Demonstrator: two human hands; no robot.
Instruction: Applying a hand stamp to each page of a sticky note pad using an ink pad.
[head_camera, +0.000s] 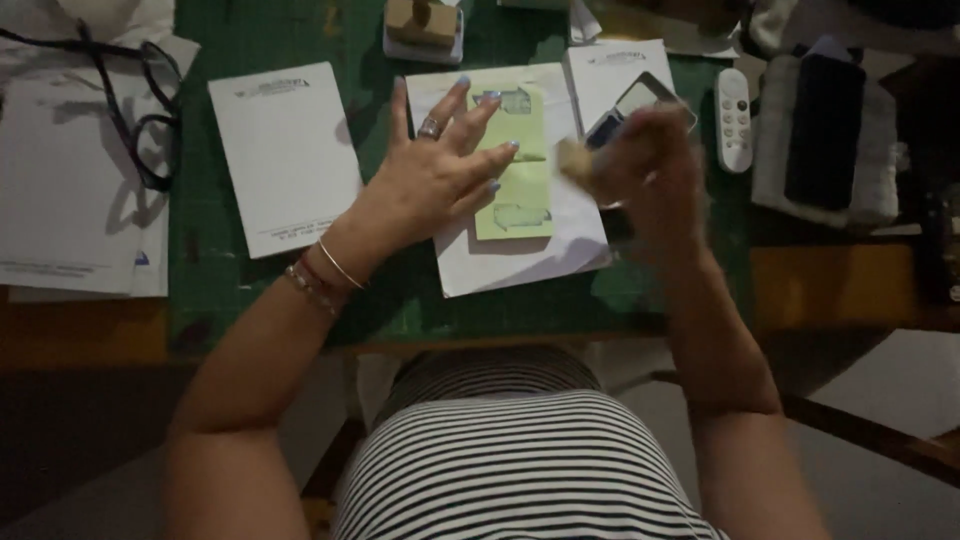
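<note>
The left hand (435, 175) is laid flat, palm down, with its fingers (487, 110) spread and stretched forward. A ring is worn on one finger, and thin bracelets (322, 275) are seen at the wrist. Under the fingertips a pale green strip of paper (517, 190) is pressed down; it lies upright on a larger white sheet (520, 255), and three faint stamped shapes are borne on it, one just beyond the fingertips, one beside them and one nearer the wrist. The strip and the white sheet rest on a green cutting mat (260, 290).

The right hand (645, 170) is raised a little to the right of the left fingertips and is blurred by motion. A small tan block, seemingly a wooden stamp (575, 160), is gripped in its curled fingers, with the block's end pointing toward the green strip; whether the block touches the paper cannot be told. Just behind those fingers a dark rectangular case (640, 100) is partly hidden.

To the left of the left hand, well clear of the thumb, a white notepad (285, 155) lies on the mat. Beyond the left fingertips another wooden block (422, 22) is set on a white pad. A second white notepad (615, 70) lies beyond the right hand, and a small white remote control (734, 118) is found just to its right. Loose white papers (70, 190) and a dark cord (135, 110) are seen far to the left.
</note>
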